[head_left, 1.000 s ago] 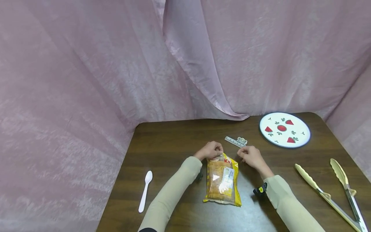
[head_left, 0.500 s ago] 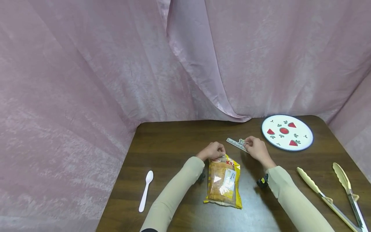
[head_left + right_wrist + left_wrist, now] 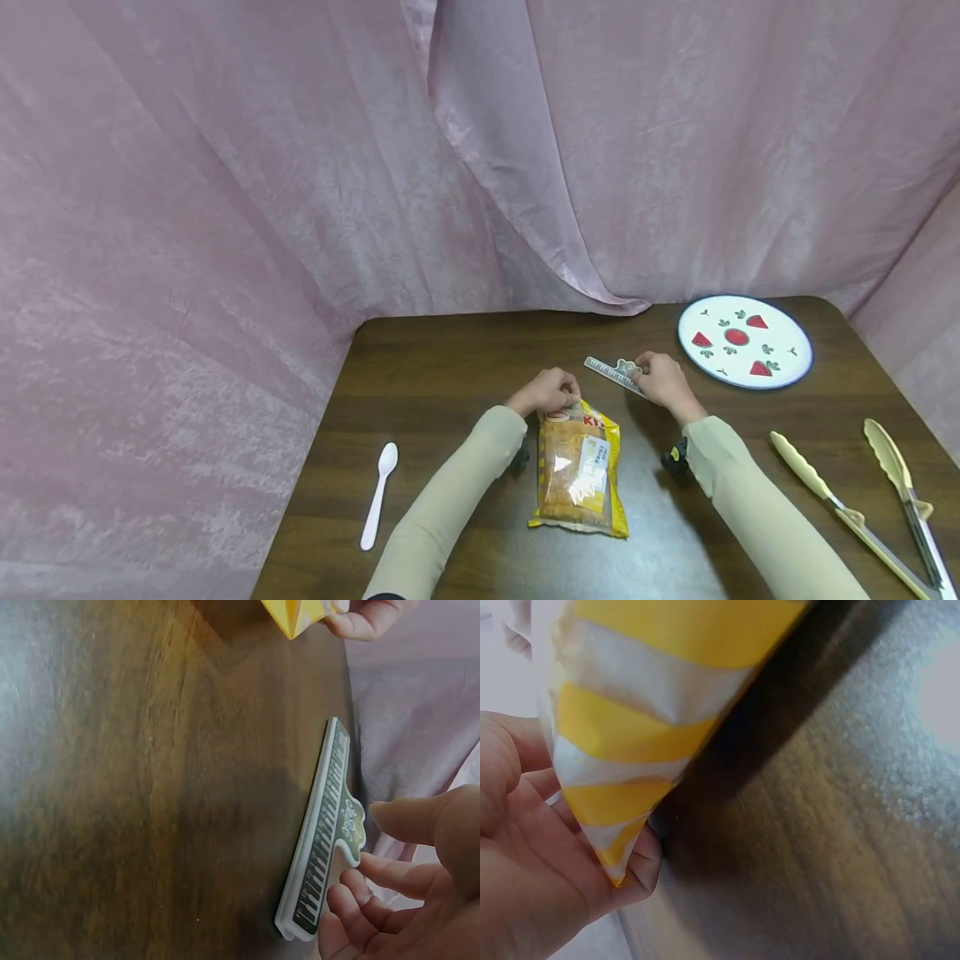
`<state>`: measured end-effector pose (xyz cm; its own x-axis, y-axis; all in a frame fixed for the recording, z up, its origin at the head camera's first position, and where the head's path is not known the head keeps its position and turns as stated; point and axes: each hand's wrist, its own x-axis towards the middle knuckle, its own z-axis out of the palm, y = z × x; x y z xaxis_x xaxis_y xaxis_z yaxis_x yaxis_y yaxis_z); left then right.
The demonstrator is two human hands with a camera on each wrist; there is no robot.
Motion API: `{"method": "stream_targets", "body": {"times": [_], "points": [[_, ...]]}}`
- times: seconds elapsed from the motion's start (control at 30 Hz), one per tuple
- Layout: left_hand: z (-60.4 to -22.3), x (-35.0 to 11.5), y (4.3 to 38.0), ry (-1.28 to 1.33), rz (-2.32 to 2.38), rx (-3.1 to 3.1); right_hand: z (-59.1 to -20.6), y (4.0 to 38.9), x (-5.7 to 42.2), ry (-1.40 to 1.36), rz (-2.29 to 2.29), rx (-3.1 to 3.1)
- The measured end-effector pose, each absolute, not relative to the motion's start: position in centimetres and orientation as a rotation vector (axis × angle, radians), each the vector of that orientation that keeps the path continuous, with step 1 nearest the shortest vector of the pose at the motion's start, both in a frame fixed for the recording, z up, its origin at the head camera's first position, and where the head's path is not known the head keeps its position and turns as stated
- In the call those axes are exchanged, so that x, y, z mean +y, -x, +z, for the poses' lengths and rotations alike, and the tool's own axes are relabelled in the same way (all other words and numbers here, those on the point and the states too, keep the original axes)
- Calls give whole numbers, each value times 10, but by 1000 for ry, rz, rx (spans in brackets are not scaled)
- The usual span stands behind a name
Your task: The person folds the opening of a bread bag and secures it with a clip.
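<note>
A yellow-and-clear bag of bread (image 3: 576, 471) lies on the table in the head view. My left hand (image 3: 549, 390) pinches its upper edge. The left wrist view shows the bag's striped yellow corner (image 3: 634, 757) against that hand's curled fingers (image 3: 645, 862). Beyond the bag is a bag clip (image 3: 611, 372) with a piano-key pattern and a scalloped handle. At the handle end is my right hand (image 3: 663, 383). The right wrist view shows thumb and forefinger apart at the edge of the clip's handle (image 3: 351, 821), with the thumb tip beside its printed face.
A white plate with watermelon pictures (image 3: 738, 371) sits at the back right. Long tongs (image 3: 840, 504) lie spread at the right, and a white spoon (image 3: 378, 496) at the left. A pink curtain (image 3: 480, 167) hangs behind the table's far edge.
My right hand has moved from just in front of the clip up to its handle end. The left hand keeps its pinch on the bag, and the clip stays in place.
</note>
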<state>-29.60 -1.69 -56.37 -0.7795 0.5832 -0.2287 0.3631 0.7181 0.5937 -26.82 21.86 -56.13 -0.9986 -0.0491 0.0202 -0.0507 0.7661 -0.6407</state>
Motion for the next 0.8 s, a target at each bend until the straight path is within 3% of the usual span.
{"method": "stream_targets", "body": {"times": [0.8], "points": [[-564,-19,294,-722,791,2491,-556,278,217,-9,1177,-3074]]}}
